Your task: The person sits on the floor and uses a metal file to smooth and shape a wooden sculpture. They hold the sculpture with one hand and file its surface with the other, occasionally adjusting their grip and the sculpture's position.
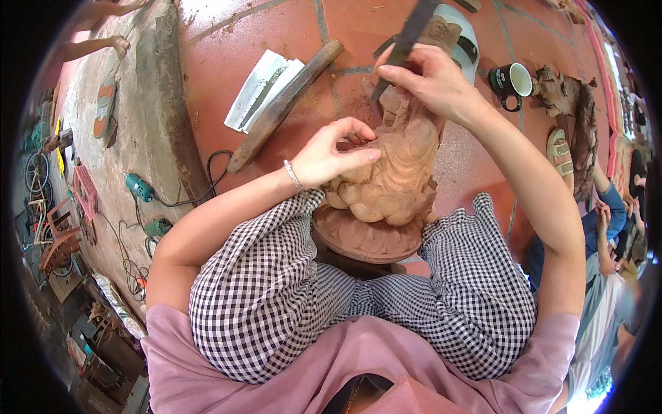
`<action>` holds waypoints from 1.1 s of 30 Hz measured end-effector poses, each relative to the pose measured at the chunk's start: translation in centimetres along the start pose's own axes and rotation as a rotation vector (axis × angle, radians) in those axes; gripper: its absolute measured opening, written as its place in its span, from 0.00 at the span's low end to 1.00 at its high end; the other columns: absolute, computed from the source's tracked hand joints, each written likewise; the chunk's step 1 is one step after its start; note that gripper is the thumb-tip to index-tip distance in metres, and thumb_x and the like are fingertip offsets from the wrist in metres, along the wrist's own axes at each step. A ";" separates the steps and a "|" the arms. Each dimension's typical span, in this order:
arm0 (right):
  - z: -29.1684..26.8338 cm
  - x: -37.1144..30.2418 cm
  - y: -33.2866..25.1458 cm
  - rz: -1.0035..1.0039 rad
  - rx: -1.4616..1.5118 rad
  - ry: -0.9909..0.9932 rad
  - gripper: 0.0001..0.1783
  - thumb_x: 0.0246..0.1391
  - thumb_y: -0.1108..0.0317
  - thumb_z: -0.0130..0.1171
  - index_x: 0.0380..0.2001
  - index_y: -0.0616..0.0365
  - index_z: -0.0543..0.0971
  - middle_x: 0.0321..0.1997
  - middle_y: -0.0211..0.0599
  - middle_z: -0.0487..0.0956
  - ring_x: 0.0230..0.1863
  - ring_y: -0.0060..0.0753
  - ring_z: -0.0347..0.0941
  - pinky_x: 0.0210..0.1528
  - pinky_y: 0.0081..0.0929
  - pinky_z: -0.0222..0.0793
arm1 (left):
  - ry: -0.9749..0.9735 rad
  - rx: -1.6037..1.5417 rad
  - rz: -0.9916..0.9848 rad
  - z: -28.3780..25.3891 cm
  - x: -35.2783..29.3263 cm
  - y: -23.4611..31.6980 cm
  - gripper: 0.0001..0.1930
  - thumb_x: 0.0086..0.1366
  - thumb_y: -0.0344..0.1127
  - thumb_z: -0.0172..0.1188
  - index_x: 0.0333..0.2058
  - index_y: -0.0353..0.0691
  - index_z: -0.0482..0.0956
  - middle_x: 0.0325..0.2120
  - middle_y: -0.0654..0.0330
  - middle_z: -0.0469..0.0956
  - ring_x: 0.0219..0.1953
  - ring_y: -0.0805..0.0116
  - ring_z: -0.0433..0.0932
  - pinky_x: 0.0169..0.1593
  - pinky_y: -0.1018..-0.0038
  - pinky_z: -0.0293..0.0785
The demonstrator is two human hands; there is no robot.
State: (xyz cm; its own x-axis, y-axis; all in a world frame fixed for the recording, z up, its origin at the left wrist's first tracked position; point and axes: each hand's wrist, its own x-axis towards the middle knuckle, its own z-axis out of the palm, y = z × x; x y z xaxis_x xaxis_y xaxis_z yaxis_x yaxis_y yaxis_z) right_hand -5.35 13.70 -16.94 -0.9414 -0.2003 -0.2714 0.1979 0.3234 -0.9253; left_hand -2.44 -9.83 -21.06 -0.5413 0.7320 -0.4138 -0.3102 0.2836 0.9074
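While we sit with our knees apart in checked trousers [276, 290], the wood carving [396, 165] stands upright between them on its round carved base [365, 238], resting on the red tiled floor [227, 41]. Our left hand [334, 155] comes in from the lower left, forearm raised, wrist bent, a thin bracelet [293, 174] at the wrist; its fingers curl loosely and the thumb and fingertips press against the upper left side of the carving, steadying it without closing fully around it. Our right arm bends sharply at the elbow and reaches in from the right, the right hand [431, 79] closed tight around a dark flat file [403, 41], whose lower tip meets the top of the carving and whose other end slants up and away. Just left of the carving lie a long wooden mallet [289, 100] and a pale folded sheet [258, 90]. A dark mug [512, 81] stands well to the right, near a sandal [560, 153]. Another person sits at our right edge.
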 end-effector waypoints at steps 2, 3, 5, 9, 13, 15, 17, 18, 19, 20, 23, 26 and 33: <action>-0.8 -0.8 -0.2 0.050 0.065 0.039 0.12 0.60 0.64 0.61 0.41 0.61 0.80 0.30 0.27 0.79 0.29 0.17 0.73 0.32 0.21 0.73 | -0.022 -0.052 -0.081 -0.1 0.4 0.4 0.15 0.65 0.38 0.63 0.45 0.38 0.73 0.38 0.67 0.73 0.43 0.80 0.71 0.50 0.78 0.69; -1.3 -1.4 -0.4 0.058 0.108 0.009 0.11 0.62 0.63 0.59 0.41 0.59 0.79 0.32 0.24 0.78 0.32 0.13 0.73 0.38 0.16 0.72 | -0.030 -0.060 -0.098 -0.1 0.7 0.6 0.14 0.64 0.37 0.63 0.44 0.38 0.74 0.38 0.68 0.73 0.43 0.80 0.70 0.50 0.78 0.69; -1.6 -2.6 -0.8 0.083 0.171 0.040 0.11 0.62 0.63 0.59 0.41 0.59 0.79 0.32 0.26 0.78 0.32 0.14 0.75 0.37 0.15 0.72 | -0.047 -0.078 -0.133 0.0 1.4 0.7 0.12 0.64 0.36 0.62 0.43 0.38 0.74 0.38 0.68 0.73 0.42 0.80 0.70 0.49 0.79 0.68; -2.1 -4.1 -1.0 0.175 0.313 0.064 0.12 0.62 0.65 0.58 0.44 0.62 0.79 0.35 0.31 0.81 0.34 0.18 0.78 0.37 0.15 0.74 | -0.025 -0.086 -0.179 0.2 2.1 0.8 0.10 0.64 0.35 0.61 0.41 0.38 0.74 0.37 0.68 0.74 0.42 0.80 0.70 0.49 0.80 0.67; -2.4 -5.7 -0.5 0.163 0.405 0.116 0.13 0.62 0.66 0.58 0.45 0.64 0.78 0.35 0.33 0.81 0.33 0.20 0.79 0.36 0.16 0.75 | -0.021 -0.068 -0.225 0.0 3.1 0.5 0.11 0.64 0.36 0.61 0.42 0.38 0.75 0.36 0.67 0.74 0.43 0.79 0.70 0.51 0.79 0.67; -2.8 -6.4 0.3 0.162 0.413 0.118 0.13 0.62 0.66 0.58 0.44 0.64 0.78 0.35 0.33 0.81 0.33 0.21 0.79 0.36 0.16 0.75 | -0.019 -0.061 -0.220 0.1 3.1 0.5 0.12 0.65 0.38 0.62 0.43 0.37 0.76 0.36 0.67 0.75 0.43 0.78 0.71 0.52 0.78 0.67; -2.9 -7.0 0.8 0.182 0.415 0.123 0.12 0.62 0.67 0.59 0.44 0.64 0.78 0.35 0.34 0.81 0.33 0.22 0.79 0.36 0.16 0.75 | -0.018 -0.030 -0.198 0.3 3.1 0.5 0.14 0.65 0.39 0.62 0.43 0.37 0.76 0.37 0.66 0.75 0.44 0.77 0.71 0.53 0.77 0.66; -2.9 -7.3 0.9 0.202 0.418 0.126 0.12 0.61 0.67 0.59 0.43 0.64 0.78 0.35 0.34 0.81 0.33 0.22 0.79 0.36 0.16 0.75 | 0.000 0.024 -0.138 0.5 2.8 0.4 0.14 0.65 0.39 0.63 0.43 0.37 0.76 0.37 0.66 0.75 0.44 0.77 0.71 0.52 0.77 0.67; -2.8 -7.6 1.0 0.222 0.421 0.129 0.12 0.61 0.67 0.60 0.43 0.64 0.78 0.35 0.34 0.81 0.33 0.22 0.79 0.36 0.16 0.75 | 0.018 0.078 -0.077 0.8 2.3 0.4 0.14 0.65 0.39 0.63 0.43 0.37 0.76 0.37 0.66 0.76 0.43 0.77 0.71 0.52 0.77 0.67; -2.7 -7.8 0.8 0.236 0.424 0.119 0.11 0.60 0.67 0.60 0.43 0.64 0.78 0.35 0.34 0.81 0.33 0.22 0.79 0.36 0.16 0.75 | 0.035 0.132 -0.016 1.0 2.1 0.3 0.14 0.65 0.39 0.63 0.44 0.37 0.76 0.37 0.66 0.76 0.43 0.77 0.72 0.52 0.77 0.68; -1.8 -7.5 -0.6 0.238 0.381 0.046 0.10 0.58 0.69 0.62 0.41 0.62 0.78 0.35 0.33 0.81 0.33 0.21 0.79 0.36 0.17 0.75 | 0.019 -0.081 -0.114 0.1 2.9 -0.5 0.12 0.66 0.38 0.61 0.43 0.36 0.77 0.35 0.66 0.77 0.39 0.77 0.74 0.48 0.77 0.71; -1.3 -6.5 -1.3 0.163 0.213 -0.060 0.08 0.56 0.72 0.62 0.39 0.62 0.79 0.34 0.29 0.81 0.33 0.19 0.77 0.37 0.19 0.74 | 0.006 -0.214 -0.080 -0.4 3.3 -1.0 0.11 0.68 0.37 0.58 0.42 0.35 0.79 0.36 0.65 0.79 0.39 0.77 0.75 0.48 0.78 0.73; -0.8 -3.0 -1.3 -0.025 0.015 -0.254 0.08 0.50 0.72 0.65 0.34 0.63 0.80 0.29 0.31 0.80 0.33 0.21 0.75 0.41 0.25 0.72 | -0.083 -0.062 0.193 -0.5 2.2 1.0 0.08 0.60 0.31 0.68 0.32 0.31 0.82 0.34 0.63 0.79 0.39 0.77 0.74 0.46 0.78 0.71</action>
State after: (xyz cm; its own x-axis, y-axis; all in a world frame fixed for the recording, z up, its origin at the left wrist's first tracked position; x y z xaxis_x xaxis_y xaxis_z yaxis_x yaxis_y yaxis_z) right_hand -2.97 14.58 -14.69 -0.8475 -0.4347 -0.3047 0.1815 0.3021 -0.9358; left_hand -4.39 -8.25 -21.09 -0.5301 0.8180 -0.2232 -0.2556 0.0968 0.9619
